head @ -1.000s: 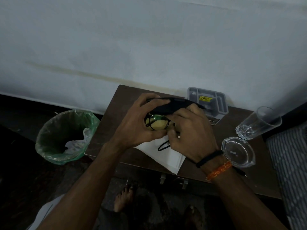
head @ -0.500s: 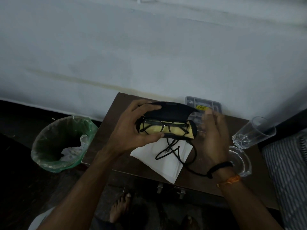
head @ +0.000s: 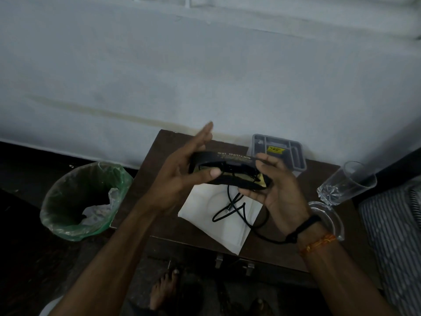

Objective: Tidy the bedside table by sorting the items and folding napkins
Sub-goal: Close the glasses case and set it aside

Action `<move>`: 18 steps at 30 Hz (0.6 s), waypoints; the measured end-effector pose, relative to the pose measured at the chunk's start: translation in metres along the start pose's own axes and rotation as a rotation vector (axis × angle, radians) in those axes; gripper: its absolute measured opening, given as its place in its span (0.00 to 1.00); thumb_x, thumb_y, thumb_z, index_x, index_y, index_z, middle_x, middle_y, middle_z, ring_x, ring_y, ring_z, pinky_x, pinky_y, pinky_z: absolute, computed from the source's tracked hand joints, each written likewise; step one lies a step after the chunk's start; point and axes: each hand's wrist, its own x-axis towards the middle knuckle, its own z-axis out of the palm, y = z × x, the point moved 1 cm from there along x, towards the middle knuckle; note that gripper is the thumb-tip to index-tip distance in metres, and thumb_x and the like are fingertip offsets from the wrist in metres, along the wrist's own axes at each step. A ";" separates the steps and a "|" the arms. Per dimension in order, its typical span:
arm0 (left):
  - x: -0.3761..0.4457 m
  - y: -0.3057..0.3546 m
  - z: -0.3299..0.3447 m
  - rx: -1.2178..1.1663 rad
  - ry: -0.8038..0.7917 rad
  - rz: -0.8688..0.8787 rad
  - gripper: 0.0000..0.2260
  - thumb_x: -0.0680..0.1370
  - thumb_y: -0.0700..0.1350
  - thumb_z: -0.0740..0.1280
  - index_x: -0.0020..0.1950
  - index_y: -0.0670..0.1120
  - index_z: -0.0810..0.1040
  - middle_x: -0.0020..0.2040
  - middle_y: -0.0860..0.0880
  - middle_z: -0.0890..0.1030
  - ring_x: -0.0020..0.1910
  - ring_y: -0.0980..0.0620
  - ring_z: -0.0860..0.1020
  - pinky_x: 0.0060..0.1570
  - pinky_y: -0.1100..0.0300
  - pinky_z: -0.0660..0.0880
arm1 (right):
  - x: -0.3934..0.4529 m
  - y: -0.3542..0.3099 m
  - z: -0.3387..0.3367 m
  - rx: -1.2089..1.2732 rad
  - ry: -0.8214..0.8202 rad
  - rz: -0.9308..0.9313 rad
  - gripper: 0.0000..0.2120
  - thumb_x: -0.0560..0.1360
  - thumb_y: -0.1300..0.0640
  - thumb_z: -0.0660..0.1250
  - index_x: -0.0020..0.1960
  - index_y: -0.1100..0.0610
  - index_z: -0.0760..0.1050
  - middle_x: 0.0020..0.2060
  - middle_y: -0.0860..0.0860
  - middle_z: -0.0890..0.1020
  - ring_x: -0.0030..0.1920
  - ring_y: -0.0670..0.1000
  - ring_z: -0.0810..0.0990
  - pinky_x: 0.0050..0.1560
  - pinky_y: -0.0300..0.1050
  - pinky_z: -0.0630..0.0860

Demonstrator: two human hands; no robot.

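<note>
Two hands hold a black glasses case (head: 230,166) with gold letters above a dark brown wooden bench (head: 284,256). The right hand (head: 276,190) grips the case's right end. The left hand (head: 182,179) has its thumb on the case's front and its fingers spread wide. A thin black cord (head: 230,208) hangs from the case onto a white folded paper napkin (head: 205,208) on the bench. A grey plastic tray (head: 280,151) sits by the wall. A clear drinking glass (head: 346,183) stands to the right. A green-lined waste bin (head: 84,199) is on the floor to the left.
</note>
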 end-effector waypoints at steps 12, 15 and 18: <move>0.004 -0.013 -0.009 -0.236 0.254 -0.241 0.18 0.73 0.37 0.71 0.63 0.41 0.79 0.58 0.40 0.82 0.55 0.41 0.83 0.46 0.52 0.82 | 0.007 0.004 -0.005 0.004 -0.085 -0.085 0.21 0.68 0.66 0.73 0.61 0.59 0.77 0.57 0.57 0.83 0.55 0.61 0.84 0.49 0.55 0.82; 0.004 -0.013 -0.009 -0.236 0.262 -0.255 0.19 0.72 0.37 0.72 0.63 0.40 0.79 0.58 0.39 0.81 0.54 0.40 0.83 0.45 0.52 0.82 | 0.007 0.004 -0.005 -0.001 -0.074 -0.075 0.22 0.68 0.67 0.73 0.61 0.60 0.77 0.56 0.58 0.83 0.54 0.61 0.84 0.47 0.53 0.82; 0.003 -0.012 -0.010 -0.243 0.282 -0.277 0.20 0.71 0.37 0.73 0.62 0.40 0.79 0.58 0.38 0.81 0.53 0.39 0.83 0.43 0.53 0.82 | 0.008 0.006 -0.004 -0.004 -0.058 -0.061 0.22 0.68 0.68 0.73 0.61 0.60 0.78 0.56 0.58 0.84 0.53 0.61 0.84 0.47 0.54 0.83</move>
